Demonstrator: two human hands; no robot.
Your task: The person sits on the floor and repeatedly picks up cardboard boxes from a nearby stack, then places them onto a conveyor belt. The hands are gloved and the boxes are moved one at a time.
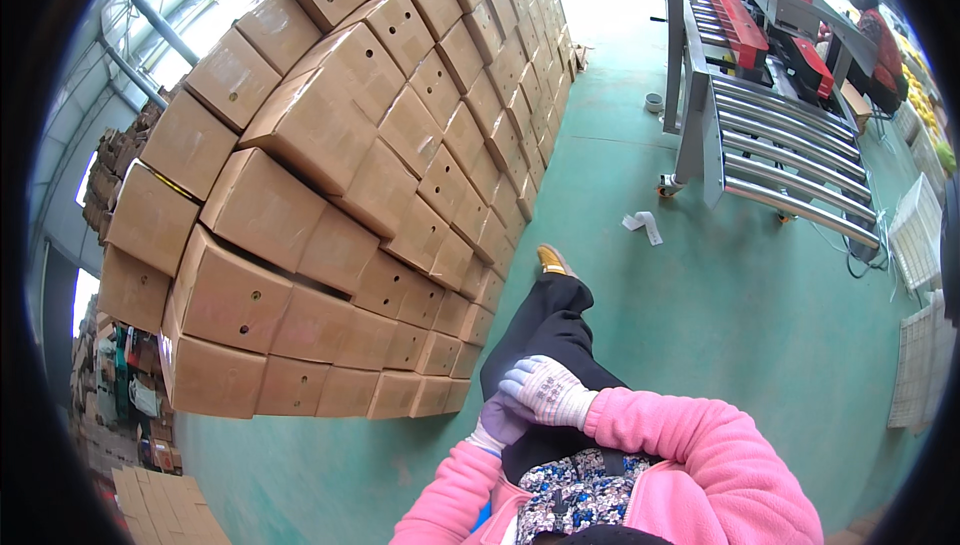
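My two hands meet in front of my waist, both in knitted work gloves. My right hand (551, 392), in a white striped glove with pale blue fingertips and printed writing, lies over the fingers of my left hand (502, 421). Purple coating covers the visible part of the left glove. No object shows between them, but the overlap hides most of the left fingers and what the palms do. Beyond my hands, to the left, rises a tall stack of brown cardboard cartons (322, 327), several with round holes in their sides.
A metal roller conveyor (795, 162) with red parts stands on casters at the right. A seated person (885, 57) is beside it. White plastic crates (919, 372) line the right edge. A crumpled white strip (643, 227) lies on the green floor (705, 305). Flat cardboard (161, 504) lies lower left.
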